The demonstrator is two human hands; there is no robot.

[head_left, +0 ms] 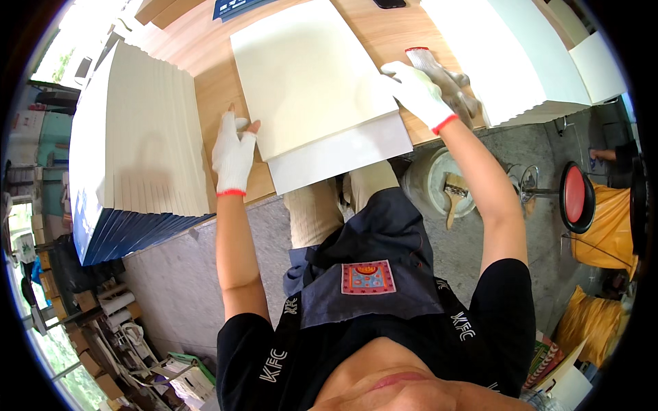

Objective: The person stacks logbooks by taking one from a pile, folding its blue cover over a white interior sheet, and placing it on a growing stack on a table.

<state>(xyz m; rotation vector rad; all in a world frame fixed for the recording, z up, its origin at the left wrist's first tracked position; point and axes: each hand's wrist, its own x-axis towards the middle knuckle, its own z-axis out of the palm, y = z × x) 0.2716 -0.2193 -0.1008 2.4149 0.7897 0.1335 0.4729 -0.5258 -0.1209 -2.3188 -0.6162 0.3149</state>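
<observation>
In front of me on the wooden table (212, 82) lies a large cream-coloured paper block (312, 75). Beneath it, a white sheet (343, 154) juts out past the table's front edge. My left hand (234, 152), in a white glove with red cuff and bare thumb and index fingertips, rests by the block's left edge with its fingers apart. On the opposite side, my gloved right hand (418, 92) has its fingers stretched out at the block's right edge. Just beyond that hand lies a soiled spare glove (445, 79). Neither hand visibly grips anything.
A tall stack of dark-blue-covered books (147, 130) stands at the left, a white paper stack (507, 61) at the right. A phone (389, 3) lies at the far edge. Below the table, a bucket (425, 178) holds a brush (454, 195); a red-seated stool (577, 197) stands right.
</observation>
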